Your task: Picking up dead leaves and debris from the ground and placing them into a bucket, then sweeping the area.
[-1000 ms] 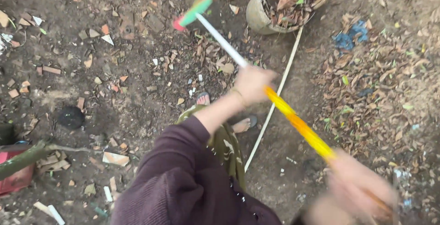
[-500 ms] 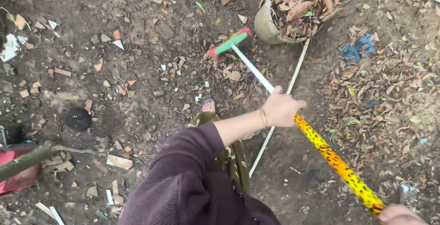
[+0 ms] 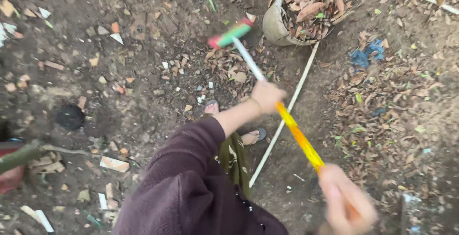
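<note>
Head view, looking down on bare dirt ground littered with brick chips and dry leaves.

Left hand: grip closed round the long broom handle at the point where its white section meets the yellow-and-orange patterned section. Arm in a dark maroon knitted sleeve reaches out from lower centre.

Right hand: at the lower right, motion-blurred; grip wrapped round the near end of the same handle (finger detail cannot be told through the blur).

The handle runs diagonally from lower right up to upper centre, ending in a green broom head with red ends. The head sits over the soil just left of a round beige pot filled with dry brown leaves, near it but apart; whether it touches the ground cannot be told.

A thin pale stick lies on the ground from below the pot toward the person, crossing under the handle. A sandalled foot shows beside it. A spread of brown leaf litter covers the ground to the right; a small blue scrap lies at its upper edge.
</note>
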